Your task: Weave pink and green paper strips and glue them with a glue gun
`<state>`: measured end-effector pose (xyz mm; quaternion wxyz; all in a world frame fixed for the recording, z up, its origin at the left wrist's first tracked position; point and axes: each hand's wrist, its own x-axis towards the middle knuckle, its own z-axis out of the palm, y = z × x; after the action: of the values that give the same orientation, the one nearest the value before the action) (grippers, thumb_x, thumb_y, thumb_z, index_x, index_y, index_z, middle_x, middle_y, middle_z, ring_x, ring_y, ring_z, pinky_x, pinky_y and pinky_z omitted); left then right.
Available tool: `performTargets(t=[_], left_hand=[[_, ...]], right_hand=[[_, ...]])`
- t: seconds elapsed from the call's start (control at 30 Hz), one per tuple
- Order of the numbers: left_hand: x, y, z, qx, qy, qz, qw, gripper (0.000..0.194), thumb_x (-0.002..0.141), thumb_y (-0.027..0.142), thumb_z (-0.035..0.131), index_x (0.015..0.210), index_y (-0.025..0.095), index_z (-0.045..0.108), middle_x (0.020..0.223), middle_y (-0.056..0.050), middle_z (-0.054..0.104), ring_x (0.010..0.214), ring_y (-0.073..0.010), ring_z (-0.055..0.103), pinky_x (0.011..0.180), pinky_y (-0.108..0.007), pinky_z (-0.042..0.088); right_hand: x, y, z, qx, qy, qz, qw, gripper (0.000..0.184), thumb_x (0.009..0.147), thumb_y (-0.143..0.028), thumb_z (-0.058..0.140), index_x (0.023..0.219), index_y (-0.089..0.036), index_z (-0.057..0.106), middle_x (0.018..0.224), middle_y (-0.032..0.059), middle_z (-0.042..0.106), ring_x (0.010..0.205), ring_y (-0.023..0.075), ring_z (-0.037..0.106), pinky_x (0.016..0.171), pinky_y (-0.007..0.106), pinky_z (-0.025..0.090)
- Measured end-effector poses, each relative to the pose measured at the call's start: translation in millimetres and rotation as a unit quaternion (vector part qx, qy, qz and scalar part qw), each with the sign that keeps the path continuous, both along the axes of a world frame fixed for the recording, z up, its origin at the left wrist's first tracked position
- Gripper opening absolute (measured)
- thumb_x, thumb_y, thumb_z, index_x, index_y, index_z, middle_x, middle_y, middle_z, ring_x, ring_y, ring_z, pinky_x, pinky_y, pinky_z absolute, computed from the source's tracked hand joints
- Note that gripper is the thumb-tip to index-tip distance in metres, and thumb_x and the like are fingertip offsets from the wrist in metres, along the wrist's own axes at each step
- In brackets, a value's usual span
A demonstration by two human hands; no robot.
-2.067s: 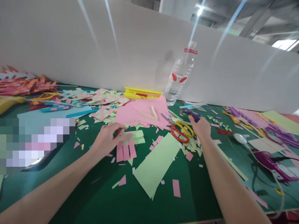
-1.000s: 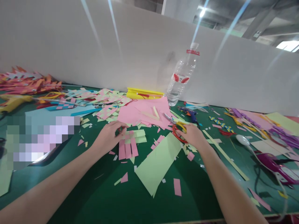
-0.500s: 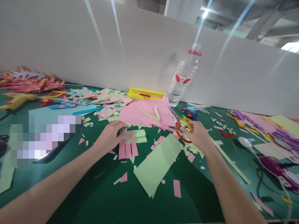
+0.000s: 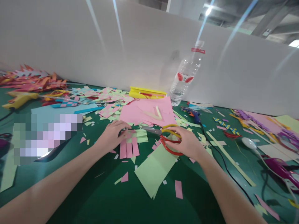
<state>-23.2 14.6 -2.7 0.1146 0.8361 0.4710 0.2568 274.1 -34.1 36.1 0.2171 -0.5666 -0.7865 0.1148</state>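
In my right hand (image 4: 189,141) is a pair of scissors (image 4: 171,137) with red and yellow handles. Their blades point left, above the woven paper, and I cannot tell whether they touch it. My left hand (image 4: 114,132) pinches the upper left of a woven piece of pink and pale green paper strips (image 4: 129,147), whose pink strips hang toward me. Below the scissors lies a pale green paper sheet (image 4: 155,174), turned at an angle. Behind both hands rests a pink paper sheet (image 4: 130,112) with a folded pale strip on it.
A clear plastic bottle (image 4: 184,81) leans by the white partition (image 4: 105,46). At left are a yellow glue gun (image 4: 22,100) and heaped paper pieces (image 4: 109,96). A blue glue gun (image 4: 193,114) and a purple corded tool (image 4: 280,171) lie right. Scraps litter the green table.
My right hand has swung left with the scissors, so the blades now lie close to my left hand above the woven paper. My left hand keeps its pinch in nearly the same place.
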Motion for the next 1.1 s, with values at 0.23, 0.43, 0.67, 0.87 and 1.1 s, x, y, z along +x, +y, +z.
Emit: performTargets(t=[0.23,0.43,0.67,0.87,1.1], left_hand=[[-2.3,0.5,-0.7,-0.014,0.04,-0.035,0.999,0.036,0.093,0.023,0.025,0.11,0.021,0.057,0.118,-0.006,0.06,0.115,-0.0225,0.047,0.096,-0.042,0.035],[2.2,-3.2,-1.6,-0.002,0.115,-0.039,0.993,0.044,0.081,0.005,0.03,0.115,0.02,0.054,0.123,-0.007,0.058,0.117,-0.0231,0.046,0.097,-0.043,0.034],[2.9,-4.7,-10.8,0.047,0.147,-0.038,0.987,0.055,0.076,-0.004,0.03,0.121,0.021,0.05,0.127,-0.008,0.053,0.122,-0.0237,0.041,0.097,-0.041,0.033],[3.2,-3.9,-11.8,0.061,0.16,-0.049,0.984,0.054,0.076,-0.004,0.029,0.117,0.021,0.053,0.125,-0.008,0.053,0.12,-0.0244,0.041,0.094,-0.041,0.036],[3.4,-3.7,-12.2,0.057,0.15,-0.041,0.986,0.044,0.083,0.005,0.033,0.121,0.021,0.049,0.126,-0.008,0.052,0.119,-0.024,0.04,0.094,-0.04,0.036]], right_hand=[[-1.3,-1.0,-3.5,-0.016,-0.066,0.018,0.998,0.044,0.076,-0.048,0.056,0.112,-0.022,0.057,0.116,0.007,0.062,0.103,0.0252,0.059,0.083,0.04,0.049],[-0.2,-0.8,-2.7,-0.012,-0.065,0.035,0.997,0.035,0.075,-0.045,0.057,0.103,-0.024,0.059,0.111,0.0047,0.064,0.094,0.0224,0.061,0.076,0.036,0.05],[-3.5,-0.9,-4.7,-0.009,-0.068,0.036,0.997,0.035,0.073,-0.046,0.059,0.101,-0.025,0.059,0.11,0.0042,0.064,0.09,0.0218,0.062,0.074,0.036,0.05],[-6.3,-2.6,-2.6,-0.023,-0.064,0.046,0.997,0.035,0.074,-0.044,0.059,0.103,-0.024,0.057,0.116,0.004,0.062,0.093,0.0216,0.061,0.077,0.037,0.05],[-7.3,-3.1,-3.9,-0.027,-0.072,0.04,0.996,0.036,0.075,-0.044,0.058,0.104,-0.024,0.057,0.112,0.0049,0.063,0.094,0.0226,0.061,0.08,0.039,0.049]])
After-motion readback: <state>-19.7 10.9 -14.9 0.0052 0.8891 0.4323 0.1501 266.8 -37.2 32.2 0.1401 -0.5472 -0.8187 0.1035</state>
